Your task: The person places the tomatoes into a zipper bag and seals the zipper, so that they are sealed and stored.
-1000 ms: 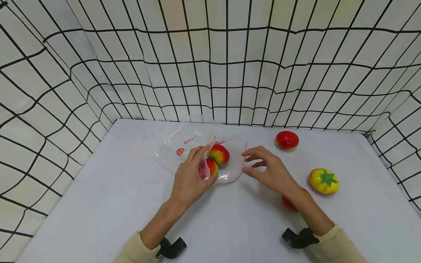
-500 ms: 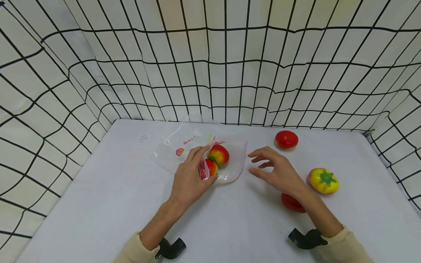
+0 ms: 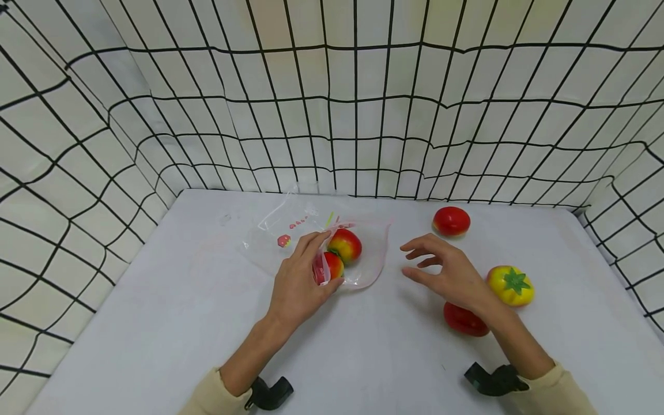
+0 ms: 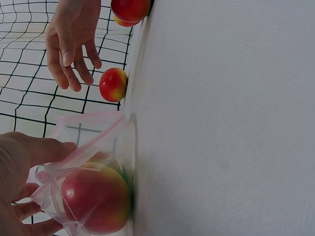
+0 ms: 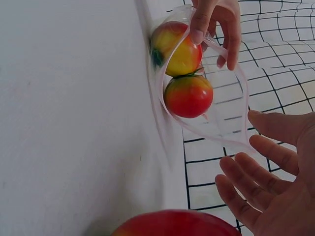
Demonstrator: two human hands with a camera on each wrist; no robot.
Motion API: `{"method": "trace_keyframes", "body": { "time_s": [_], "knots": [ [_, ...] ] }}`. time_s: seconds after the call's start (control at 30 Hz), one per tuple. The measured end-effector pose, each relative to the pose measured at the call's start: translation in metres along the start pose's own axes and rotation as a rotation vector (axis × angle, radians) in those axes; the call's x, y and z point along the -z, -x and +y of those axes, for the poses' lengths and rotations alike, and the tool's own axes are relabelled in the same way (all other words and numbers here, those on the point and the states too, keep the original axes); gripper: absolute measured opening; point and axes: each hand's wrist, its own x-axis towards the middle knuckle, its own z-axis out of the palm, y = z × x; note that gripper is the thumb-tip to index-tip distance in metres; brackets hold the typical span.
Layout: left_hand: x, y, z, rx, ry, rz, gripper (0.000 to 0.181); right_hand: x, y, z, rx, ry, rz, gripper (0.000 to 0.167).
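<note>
A clear plastic bag (image 3: pixel 370 268) with a pink rim lies on its side, its mouth facing right. Inside it are two red-and-yellow tomato-like fruits, one farther back (image 3: pixel 346 245) and one nearer (image 3: pixel 334 263). My left hand (image 3: pixel 298 282) holds the bag's rim between thumb and fingers, as the left wrist view also shows. To the right of the mouth, my right hand (image 3: pixel 448 268) hovers with fingers loosely bent and nothing in them. A red fruit (image 3: pixel 464 320) lies below the right wrist, partly covered by the forearm.
Another red fruit (image 3: pixel 452 221) sits at the back right. A yellow one with a green star-shaped top (image 3: pixel 510 285) lies right of my right hand. Black-lined grid cloth (image 3: pixel 358 115) walls the white table (image 3: pixel 155 323) at the back and sides.
My right hand has drawn away from the bag's rim toward the right, uncovering more of the red fruit beneath the wrist. The left hand and the bag have stayed put.
</note>
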Motion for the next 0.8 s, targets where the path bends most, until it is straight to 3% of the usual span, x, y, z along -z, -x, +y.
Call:
{"method": "trace_keyframes", "body": {
  "time_s": [0.8],
  "knots": [
    [-0.001,0.001,-0.001,-0.010,0.016,0.006,0.095,0.017,0.019,0.014,-0.015,0.039,-0.025,0.042]
  ]
}}
